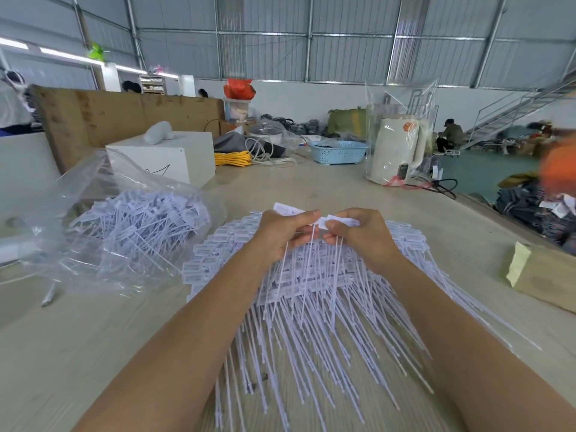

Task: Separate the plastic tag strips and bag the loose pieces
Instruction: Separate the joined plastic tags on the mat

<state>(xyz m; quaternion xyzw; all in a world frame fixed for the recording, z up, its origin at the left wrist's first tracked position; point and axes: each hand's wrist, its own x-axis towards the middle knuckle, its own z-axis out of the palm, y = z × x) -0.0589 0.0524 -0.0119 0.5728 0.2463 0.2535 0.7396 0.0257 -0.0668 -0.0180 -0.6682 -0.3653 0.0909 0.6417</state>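
A big pile of white plastic tag strips point(311, 307) lies on the table in front of me, flat heads at the far side and long thin tails fanned toward me. Above its far edge my left hand point(280, 235) pinches one tag head point(288, 209) and my right hand point(361, 235) pinches another tag head point(341, 220). The two heads sit close together, their tails hanging down between my hands. To the left, a clear plastic bag point(124, 226) lies open on the table, holding a heap of loose tags.
A white box point(162, 157) stands behind the bag. Further back are yellow cord point(232, 158), a blue basket point(339, 152) and a wrapped white kettle point(399, 148). A brown paper package point(542, 275) lies at the right. A grey pen-like item point(50, 294) lies at the left.
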